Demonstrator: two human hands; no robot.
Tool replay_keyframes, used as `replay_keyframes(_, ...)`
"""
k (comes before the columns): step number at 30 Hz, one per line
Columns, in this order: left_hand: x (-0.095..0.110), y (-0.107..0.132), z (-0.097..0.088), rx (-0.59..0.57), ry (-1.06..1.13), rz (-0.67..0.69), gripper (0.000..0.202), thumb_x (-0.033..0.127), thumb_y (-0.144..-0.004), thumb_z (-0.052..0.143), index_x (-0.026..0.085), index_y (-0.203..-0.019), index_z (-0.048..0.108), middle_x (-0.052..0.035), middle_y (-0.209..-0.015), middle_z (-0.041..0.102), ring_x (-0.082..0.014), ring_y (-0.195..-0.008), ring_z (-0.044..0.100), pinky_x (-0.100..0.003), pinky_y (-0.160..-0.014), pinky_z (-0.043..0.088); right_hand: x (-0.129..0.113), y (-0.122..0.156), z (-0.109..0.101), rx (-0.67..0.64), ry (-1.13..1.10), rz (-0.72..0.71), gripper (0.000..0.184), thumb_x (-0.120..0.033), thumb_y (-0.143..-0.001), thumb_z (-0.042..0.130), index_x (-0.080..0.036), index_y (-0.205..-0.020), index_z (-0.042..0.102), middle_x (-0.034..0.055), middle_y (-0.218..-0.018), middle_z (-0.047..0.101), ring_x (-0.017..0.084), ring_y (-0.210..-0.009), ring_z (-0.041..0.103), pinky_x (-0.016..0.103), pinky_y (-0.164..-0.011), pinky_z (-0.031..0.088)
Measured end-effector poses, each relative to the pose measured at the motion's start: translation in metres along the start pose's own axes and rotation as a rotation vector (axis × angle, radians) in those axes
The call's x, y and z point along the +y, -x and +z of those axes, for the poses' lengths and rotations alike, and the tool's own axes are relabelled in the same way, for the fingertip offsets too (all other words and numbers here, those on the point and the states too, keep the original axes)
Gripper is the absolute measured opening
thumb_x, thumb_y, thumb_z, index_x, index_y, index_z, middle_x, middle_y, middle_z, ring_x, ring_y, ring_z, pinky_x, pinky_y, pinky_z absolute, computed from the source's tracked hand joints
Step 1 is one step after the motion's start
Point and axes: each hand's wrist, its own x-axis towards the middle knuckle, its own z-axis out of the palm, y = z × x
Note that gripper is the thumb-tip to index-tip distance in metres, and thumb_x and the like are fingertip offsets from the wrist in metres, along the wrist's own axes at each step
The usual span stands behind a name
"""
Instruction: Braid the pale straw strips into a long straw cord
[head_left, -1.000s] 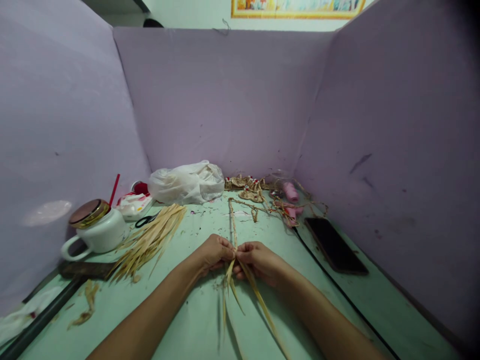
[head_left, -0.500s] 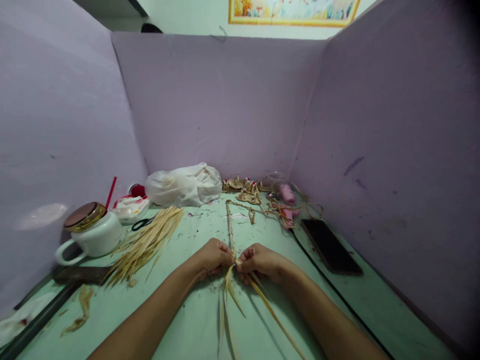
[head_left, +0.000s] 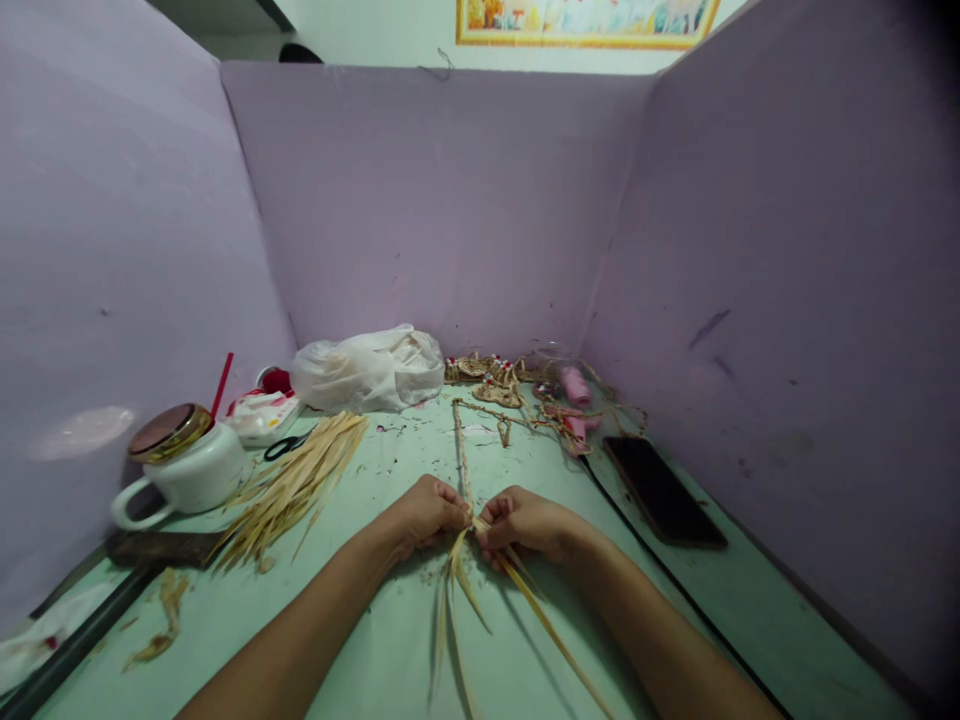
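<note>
Left hand (head_left: 424,515) and right hand (head_left: 525,522) side by side low over the green surface (head_left: 375,640), each grip closed on the straw strips (head_left: 461,575) where they meet the braid (head_left: 459,450). Loose strip ends trailing toward the body; braid running straight ahead. Far left of the grip: straw pile (head_left: 296,485), mug (head_left: 184,465). Right: phone (head_left: 664,490).

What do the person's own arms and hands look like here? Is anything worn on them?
Both forearms are bare up to the picture's lower edge: no sleeves show. The left hand and the right hand wear no gloves, and no rings, watch or bracelets can be seen. Fingernails look short and unpainted.
</note>
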Motion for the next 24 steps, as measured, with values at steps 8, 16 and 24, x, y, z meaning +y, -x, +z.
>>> replay_keyframes(8,0.005,0.004,-0.001,-0.015,-0.019,0.014,0.01,0.018,-0.05,0.049,0.011,-0.054,0.055,0.0037,-0.039,0.043,-0.002,-0.03,0.021,-0.019,-0.032,0.01,-0.002,-0.009,0.016,0.176,-0.136,-0.089,0.013,-0.015,-0.068,0.05,-0.011,-0.056,0.051,-0.0006,-0.048,0.052,0.003,-0.034,0.038,0.015,-0.033,0.027)
replay_keyframes(16,0.011,0.008,-0.002,0.082,-0.233,0.052,0.012,0.019,-0.051,0.051,0.009,-0.053,0.059,0.0056,-0.034,0.034,-0.0029,-0.033,0.021,-0.02,-0.035,0.011,-0.001,-0.012,0.023,0.295,-0.071,-0.14,0.012,-0.016,-0.062,0.051,-0.012,-0.051,0.051,-0.0023,-0.044,0.051,0.003,-0.034,0.03,0.018,-0.033,0.014)
replay_keyframes(24,0.022,0.022,-0.001,0.227,-0.539,0.03,0.01,0.017,-0.053,0.049,0.012,-0.045,0.055,0.0002,-0.038,0.044,-0.0087,-0.039,0.038,-0.02,-0.042,0.025,0.003,-0.018,0.03,0.41,-0.144,-0.194,0.008,-0.019,-0.058,0.052,-0.013,-0.053,0.051,-0.0046,-0.04,0.047,0.003,-0.032,0.026,0.019,-0.033,0.013)
